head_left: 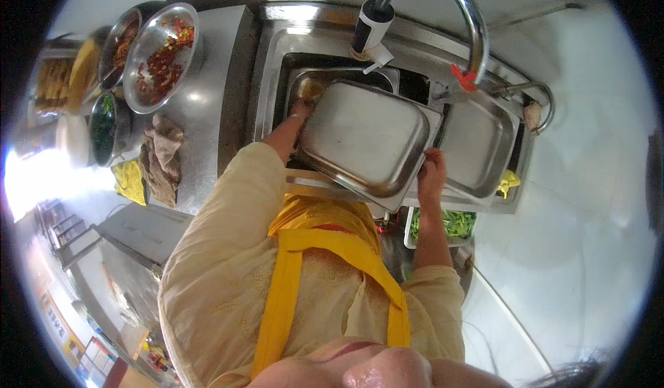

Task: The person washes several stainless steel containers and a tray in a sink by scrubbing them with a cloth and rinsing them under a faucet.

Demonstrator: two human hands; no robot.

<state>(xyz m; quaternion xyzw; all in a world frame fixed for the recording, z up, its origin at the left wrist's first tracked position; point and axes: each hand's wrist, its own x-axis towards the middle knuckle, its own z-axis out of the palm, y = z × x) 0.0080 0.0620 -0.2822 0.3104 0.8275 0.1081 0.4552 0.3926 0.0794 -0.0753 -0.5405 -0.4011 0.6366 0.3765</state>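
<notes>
A rectangular stainless steel pan is held bottom up and tilted over the sink, its flat underside facing me. My right hand grips its right edge, fingers closed round the rim. My left hand is at the pan's upper left side, down in the left basin; its fingers are mostly hidden, so their grip cannot be made out. A second steel pan lies in that basin behind the held one. To the right, another shallow steel pan sits over the right basin, with the curved faucet above it.
On the left counter stand a steel bowl of chopped red peppers, a bowl of greens and a brown cloth. A white crate of green vegetables is below the sink. A yellow cloth hangs at the sink's right end.
</notes>
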